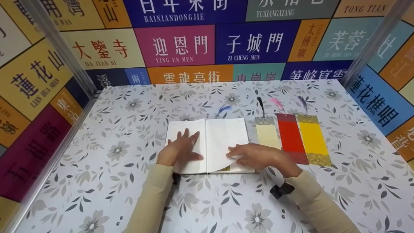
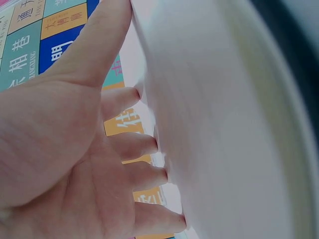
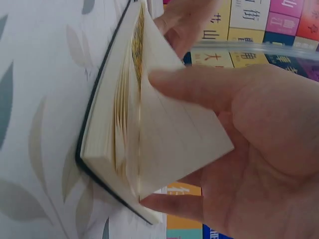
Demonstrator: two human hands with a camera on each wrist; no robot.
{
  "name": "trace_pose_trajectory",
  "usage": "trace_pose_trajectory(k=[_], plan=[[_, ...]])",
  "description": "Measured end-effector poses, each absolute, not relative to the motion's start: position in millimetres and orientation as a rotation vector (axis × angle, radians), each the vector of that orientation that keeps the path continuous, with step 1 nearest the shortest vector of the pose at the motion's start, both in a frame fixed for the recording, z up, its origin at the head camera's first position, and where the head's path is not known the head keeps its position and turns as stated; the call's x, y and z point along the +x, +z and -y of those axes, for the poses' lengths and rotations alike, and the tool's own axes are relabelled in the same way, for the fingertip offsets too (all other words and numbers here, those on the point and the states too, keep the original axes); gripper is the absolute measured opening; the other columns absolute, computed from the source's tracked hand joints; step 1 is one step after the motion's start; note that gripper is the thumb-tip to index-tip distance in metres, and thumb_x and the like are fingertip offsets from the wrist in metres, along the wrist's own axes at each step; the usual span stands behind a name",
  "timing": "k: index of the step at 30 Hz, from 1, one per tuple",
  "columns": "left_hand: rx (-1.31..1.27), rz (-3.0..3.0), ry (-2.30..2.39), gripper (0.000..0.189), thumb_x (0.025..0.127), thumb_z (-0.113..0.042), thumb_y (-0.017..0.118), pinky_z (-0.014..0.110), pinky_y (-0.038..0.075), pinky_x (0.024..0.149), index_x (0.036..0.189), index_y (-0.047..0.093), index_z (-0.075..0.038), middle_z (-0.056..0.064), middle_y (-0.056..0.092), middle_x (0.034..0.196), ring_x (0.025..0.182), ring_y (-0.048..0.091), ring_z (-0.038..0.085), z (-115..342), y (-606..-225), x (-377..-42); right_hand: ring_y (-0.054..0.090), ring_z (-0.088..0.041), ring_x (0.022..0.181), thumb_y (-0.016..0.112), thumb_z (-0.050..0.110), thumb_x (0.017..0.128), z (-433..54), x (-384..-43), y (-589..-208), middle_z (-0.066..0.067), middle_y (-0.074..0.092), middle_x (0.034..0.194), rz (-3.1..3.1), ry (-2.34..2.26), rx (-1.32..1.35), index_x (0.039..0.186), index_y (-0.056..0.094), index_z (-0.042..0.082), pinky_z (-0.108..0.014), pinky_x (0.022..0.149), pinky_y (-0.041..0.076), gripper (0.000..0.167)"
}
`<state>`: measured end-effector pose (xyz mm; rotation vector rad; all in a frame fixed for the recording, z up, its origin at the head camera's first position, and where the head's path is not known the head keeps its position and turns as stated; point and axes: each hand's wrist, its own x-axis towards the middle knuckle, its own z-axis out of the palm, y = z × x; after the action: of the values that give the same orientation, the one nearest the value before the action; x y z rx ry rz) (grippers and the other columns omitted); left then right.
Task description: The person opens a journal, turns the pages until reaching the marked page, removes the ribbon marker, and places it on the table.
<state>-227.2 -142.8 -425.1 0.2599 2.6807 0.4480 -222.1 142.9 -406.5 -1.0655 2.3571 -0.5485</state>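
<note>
An open notebook [image 1: 223, 129] with blank white pages lies on the table. My left hand [image 1: 182, 147] rests on its left page, fingers spread and fingertips pressing the paper, as the left wrist view also shows. At the right page, my right hand [image 1: 258, 154] holds a lifted page [image 3: 184, 139] between thumb and fingers. Beneath that page a gold-patterned strip [image 3: 138, 45] peeks out, probably the end of a bookmark; most of it is hidden. A blue tassel [image 1: 224, 109] sticks out past the notebook's top edge.
Right of the notebook lie a cream bookmark [image 1: 267, 132] with a black tassel, a red bookmark [image 1: 292, 136] with a pink one, and a yellow bookmark [image 1: 313, 137] with a purple one. A floral cloth [image 1: 97, 181] covers the table; sign-covered panels [image 1: 181, 45] stand behind and beside it.
</note>
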Motion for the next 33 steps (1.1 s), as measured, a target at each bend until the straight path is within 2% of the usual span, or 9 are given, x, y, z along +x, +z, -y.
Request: trace_pose_trajectory(k=[3,9,12,16,20,23,26,28,33], plan=[[0.262,-2.67,0.457,0.097,0.088,-0.051,0.071,0.076,0.014,0.116,0.162,0.016,-0.02,0.025,0.003,0.167,0.153,0.005,0.05,142.3,-425.0,-227.4,0.039,-0.042,0.145,0.054,0.0,0.098,-151.3,-228.0,-407.3,-0.019,0.049,0.152,-2.343,-0.609,-1.088,0.136,0.062,0.005,-0.057,0.119,0.032,0.04],[0.265,-2.665,0.444,0.096,0.088,-0.05,0.07,0.077,0.016,0.116,0.162,0.016,-0.021,0.025,0.003,0.167,0.154,0.004,0.049,141.8,-425.7,-229.1,0.048,-0.044,0.138,0.057,-0.009,0.092,-161.8,-238.6,-412.0,-0.023,0.055,0.145,-2.398,-0.772,-1.031,0.133,0.064,0.003,-0.057,0.113,0.04,0.043],[0.261,-2.665,0.432,0.097,0.088,-0.052,0.071,0.077,0.016,0.115,0.162,0.016,-0.021,0.024,0.003,0.168,0.154,0.005,0.049,142.8,-425.8,-229.6,0.04,-0.048,0.142,0.059,-0.01,0.091,-163.4,-243.3,-414.6,-0.028,0.044,0.153,-2.476,-0.821,-0.962,0.141,0.055,0.0,-0.057,0.112,0.041,0.051],[0.262,-2.665,0.421,0.099,0.087,-0.053,0.071,0.077,0.017,0.115,0.162,0.015,-0.021,0.024,0.003,0.168,0.154,0.005,0.049,143.7,-425.7,-229.4,0.025,-0.049,0.149,0.065,-0.002,0.092,-163.0,-248.6,-415.0,-0.029,0.024,0.162,-2.597,-0.873,-0.834,0.153,0.037,-0.001,-0.06,0.116,0.035,0.066],[0.26,-2.665,0.416,0.099,0.087,-0.053,0.071,0.077,0.016,0.116,0.162,0.015,-0.021,0.024,0.003,0.168,0.154,0.005,0.049,143.7,-424.9,-229.0,0.02,-0.049,0.151,0.066,0.001,0.093,-163.6,-252.8,-414.3,-0.027,0.017,0.165,-2.604,-1.048,-0.756,0.158,0.022,0.0,-0.062,0.118,0.03,0.079],[0.258,-2.665,0.411,0.099,0.087,-0.053,0.07,0.077,0.015,0.116,0.162,0.015,-0.022,0.024,0.003,0.168,0.154,0.004,0.049,143.3,-424.2,-228.8,0.017,-0.048,0.152,0.064,0.002,0.095,-165.7,-256.1,-414.7,-0.026,0.006,0.167,-2.416,-1.314,-0.666,0.161,0.006,0.002,-0.059,0.117,0.031,0.087],[0.259,-2.671,0.404,0.099,0.086,-0.054,0.07,0.077,0.016,0.116,0.162,0.015,-0.022,0.024,0.003,0.168,0.154,0.005,0.049,143.8,-425.0,-229.0,0.02,-0.045,0.153,0.063,0.008,0.098,-166.1,-259.3,-415.9,-0.024,0.003,0.168,-2.24,-1.526,-0.54,0.161,-0.001,0.005,-0.053,0.115,0.035,0.09],[0.262,-2.676,0.401,0.1,0.086,-0.055,0.07,0.077,0.016,0.115,0.162,0.015,-0.022,0.024,0.003,0.168,0.154,0.005,0.049,144.3,-425.9,-229.1,0.026,-0.043,0.152,0.059,0.012,0.101,-164.9,-260.2,-416.5,-0.022,0.008,0.168,-2.142,-1.647,-0.455,0.162,0.0,0.006,-0.05,0.113,0.04,0.085],[0.264,-2.678,0.41,0.099,0.087,-0.054,0.07,0.077,0.016,0.115,0.162,0.015,-0.021,0.024,0.003,0.168,0.154,0.005,0.048,144.1,-426.2,-229.4,0.051,-0.033,0.138,0.048,0.027,0.106,-157.9,-260.6,-419.8,-0.019,0.04,0.157,-1.969,-1.85,-0.283,0.159,0.02,0.004,-0.041,0.105,0.052,0.064]])
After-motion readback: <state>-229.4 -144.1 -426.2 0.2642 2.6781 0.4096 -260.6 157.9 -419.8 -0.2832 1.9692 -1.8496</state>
